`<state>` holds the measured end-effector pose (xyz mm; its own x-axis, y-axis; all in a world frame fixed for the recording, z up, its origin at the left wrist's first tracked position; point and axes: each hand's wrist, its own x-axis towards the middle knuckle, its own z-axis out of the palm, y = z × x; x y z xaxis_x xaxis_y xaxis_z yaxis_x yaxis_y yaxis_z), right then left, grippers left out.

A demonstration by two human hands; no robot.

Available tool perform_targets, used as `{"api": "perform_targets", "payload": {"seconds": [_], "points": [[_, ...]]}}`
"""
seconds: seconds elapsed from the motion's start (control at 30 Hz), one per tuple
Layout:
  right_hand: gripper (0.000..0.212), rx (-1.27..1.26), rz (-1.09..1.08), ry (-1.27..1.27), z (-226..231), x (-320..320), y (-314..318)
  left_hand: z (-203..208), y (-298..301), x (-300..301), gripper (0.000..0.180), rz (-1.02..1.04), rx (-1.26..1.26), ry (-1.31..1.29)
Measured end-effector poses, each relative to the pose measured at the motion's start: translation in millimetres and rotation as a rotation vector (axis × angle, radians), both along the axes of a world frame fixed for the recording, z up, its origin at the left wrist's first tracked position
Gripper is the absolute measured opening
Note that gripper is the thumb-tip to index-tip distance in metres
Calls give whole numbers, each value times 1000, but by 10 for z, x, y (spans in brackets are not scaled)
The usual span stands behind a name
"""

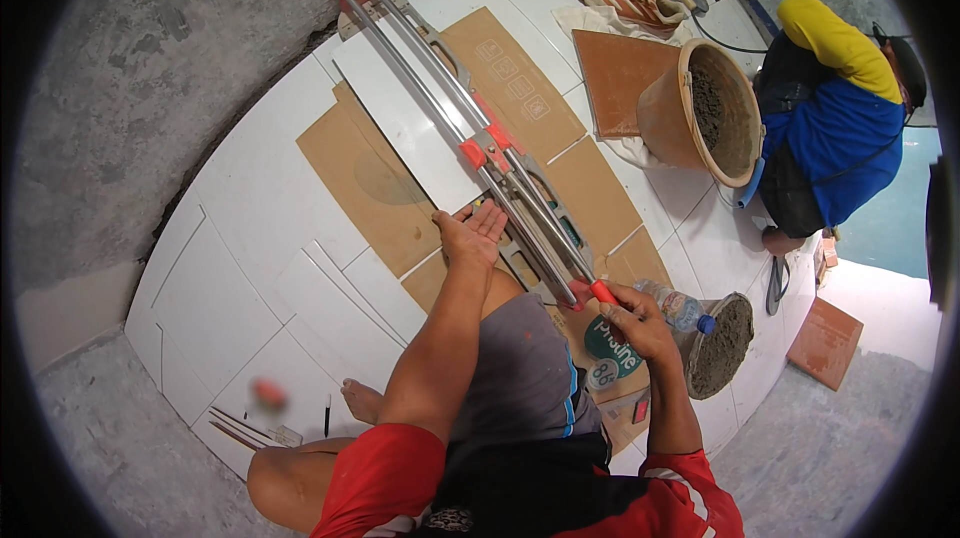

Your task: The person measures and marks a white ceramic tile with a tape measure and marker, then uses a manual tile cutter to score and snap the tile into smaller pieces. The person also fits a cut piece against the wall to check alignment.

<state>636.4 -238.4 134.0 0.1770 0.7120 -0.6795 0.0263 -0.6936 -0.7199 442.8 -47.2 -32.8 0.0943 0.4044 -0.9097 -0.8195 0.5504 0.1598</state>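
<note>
While seated on the floor | left hand (473,235) lies flat, open grip, steadying the long white ceramic tile (410,123) on the twin-rail manual tile cutter (470,143) | right hand (632,318) grip closed around the cutter's red-tipped lever handle (602,292), for leverage

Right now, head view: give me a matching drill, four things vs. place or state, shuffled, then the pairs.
1 left hand
2 right hand
3 orange bucket
4 water bottle

a tipped on its side, beside another person
b lying just right of the right hand
c flat on the white tile in the tile cutter
d gripping the cutter's red handle

1-c, 2-d, 3-a, 4-b
</note>
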Motion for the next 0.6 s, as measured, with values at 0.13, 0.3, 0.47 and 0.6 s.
{"api": "perform_targets", "payload": {"seconds": [0.13, 0.3, 0.47, 0.6], "points": [[46, 11, -2, -16, 12, -17, 3, -5, 0, -2, 77, -5, 0, 13], [45, 2, 0, -24, 29, -20, -10, -23, 3, -8, 77, -2, 9, 23], [44, 4, 2, -15, 7, -10, -36, -18, 10, -16, 76, 14, 14, 4], [44, 5, -3, -1, 18, -18, -24, -32, 7, -8, 78, 16, 21, 11]]}}
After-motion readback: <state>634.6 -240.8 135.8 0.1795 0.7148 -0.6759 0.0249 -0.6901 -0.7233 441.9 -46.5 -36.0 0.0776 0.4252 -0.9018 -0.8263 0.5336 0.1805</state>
